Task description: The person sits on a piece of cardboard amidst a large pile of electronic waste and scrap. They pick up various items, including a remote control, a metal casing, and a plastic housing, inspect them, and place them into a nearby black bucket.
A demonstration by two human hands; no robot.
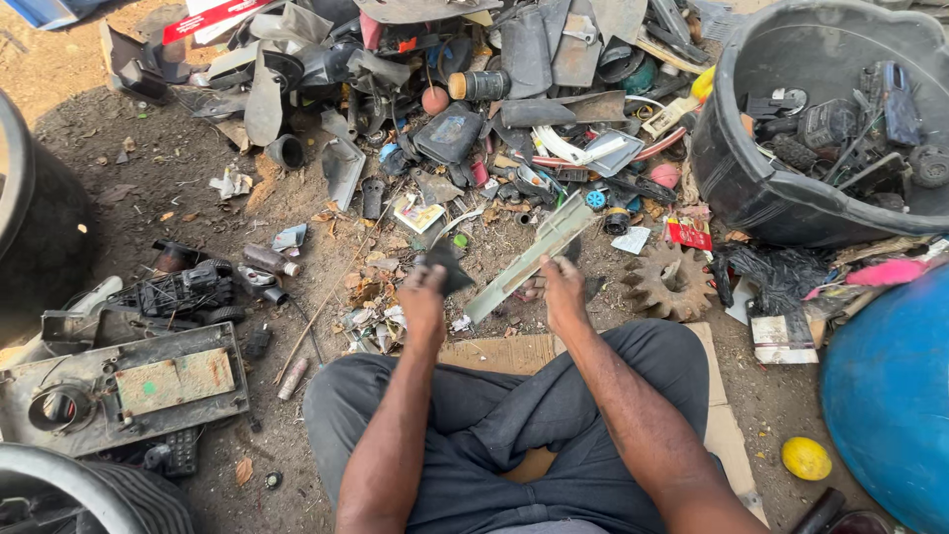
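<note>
I sit cross-legged on a sheet of cardboard [494,351] on dirt ground. My left hand [423,302] grips a small dark flat piece of plastic [447,267] held up in front of my knee. My right hand [561,292] holds the near end of a long pale metal strip [534,255] that slants up and to the right. The two hands are about a hand's width apart, just ahead of my knees. A heap of scrap plastic and metal parts [474,109] lies on the ground beyond both hands.
A large black tub [736,168] with dark parts stands at the upper right, a blue drum [890,386] at the right. A rusty toothed gear [667,282] lies right of my hand. A grey flat metal casing [119,386] and a black tyre [40,218] sit at left; a yellow ball [806,458] lies at lower right.
</note>
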